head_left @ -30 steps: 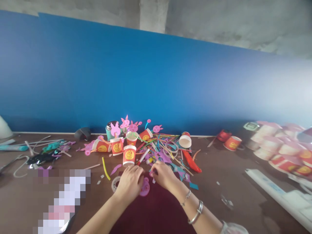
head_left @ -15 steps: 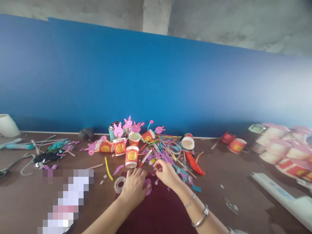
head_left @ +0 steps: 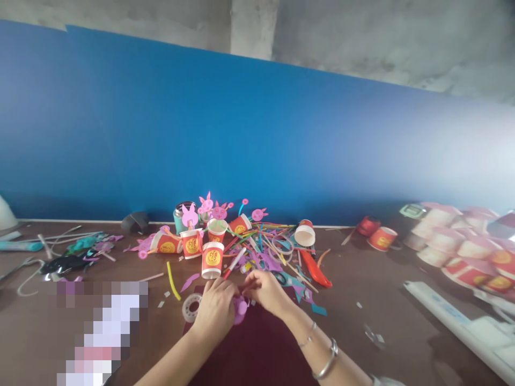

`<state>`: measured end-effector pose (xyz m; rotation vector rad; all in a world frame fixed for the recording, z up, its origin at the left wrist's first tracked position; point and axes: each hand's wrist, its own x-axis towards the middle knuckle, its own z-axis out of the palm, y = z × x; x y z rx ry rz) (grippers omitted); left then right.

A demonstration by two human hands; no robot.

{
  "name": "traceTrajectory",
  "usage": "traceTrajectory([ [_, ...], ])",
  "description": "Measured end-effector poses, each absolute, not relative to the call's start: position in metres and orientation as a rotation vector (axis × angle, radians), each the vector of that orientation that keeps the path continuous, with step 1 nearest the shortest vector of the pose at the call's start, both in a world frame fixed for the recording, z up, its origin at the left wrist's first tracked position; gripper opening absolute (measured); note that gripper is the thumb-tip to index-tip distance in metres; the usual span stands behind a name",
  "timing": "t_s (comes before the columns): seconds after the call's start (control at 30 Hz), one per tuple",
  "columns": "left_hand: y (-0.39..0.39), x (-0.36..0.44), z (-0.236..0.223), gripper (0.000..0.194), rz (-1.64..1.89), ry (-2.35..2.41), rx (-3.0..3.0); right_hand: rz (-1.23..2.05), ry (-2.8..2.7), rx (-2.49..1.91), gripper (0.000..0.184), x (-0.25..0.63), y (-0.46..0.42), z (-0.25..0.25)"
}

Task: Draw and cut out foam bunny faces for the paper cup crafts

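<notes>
A pink-purple paper cutout (head_left: pixel 240 311) with a rounded outline pokes out beside the fingers of my left hand (head_left: pixel 213 308), which is closed on it over the dark red mat (head_left: pixel 253 351). My right hand (head_left: pixel 266 294) meets it from the right, thumb and fingertips pinched together at the cutout's upper edge. Whatever sits in that pinch is too small to make out. A white tape roll (head_left: pixel 192 307) lies just left of my left hand. Directly beyond stands a red and white paper cup (head_left: pixel 212 261) with a yellow emblem.
More cups, some with pink animal faces (head_left: pixel 189 216), stand or lie behind. Straws, paper scraps and a red-capped marker (head_left: pixel 234 262) spread across the middle. A red balloon (head_left: pixel 316 268) is to the right, stacked cups (head_left: pixel 454 236) farther right, and a white power strip (head_left: pixel 442 316) nearer.
My right hand has moved left to the cutout, bringing its pinched fingertips against my left hand's fingers. My left hand stays closed on the cutout. The whole view has shifted slightly.
</notes>
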<state>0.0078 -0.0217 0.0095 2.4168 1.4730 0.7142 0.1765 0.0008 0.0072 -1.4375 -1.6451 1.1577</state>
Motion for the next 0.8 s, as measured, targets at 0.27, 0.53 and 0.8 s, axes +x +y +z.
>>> traceTrajectory([
  [0.27,-0.026,0.011,0.011,0.026,0.711,1.281,2.486,1.183,-1.435,-1.531,0.008,0.188,0.017,0.003],
  [0.53,-0.029,0.013,0.011,0.014,0.5,1.172,2.612,0.851,-1.503,-1.651,0.013,0.226,0.029,0.023],
  [0.8,-0.031,0.015,0.019,0.022,0.243,1.507,2.67,0.032,-2.032,-1.592,0.02,0.193,0.033,0.039],
])
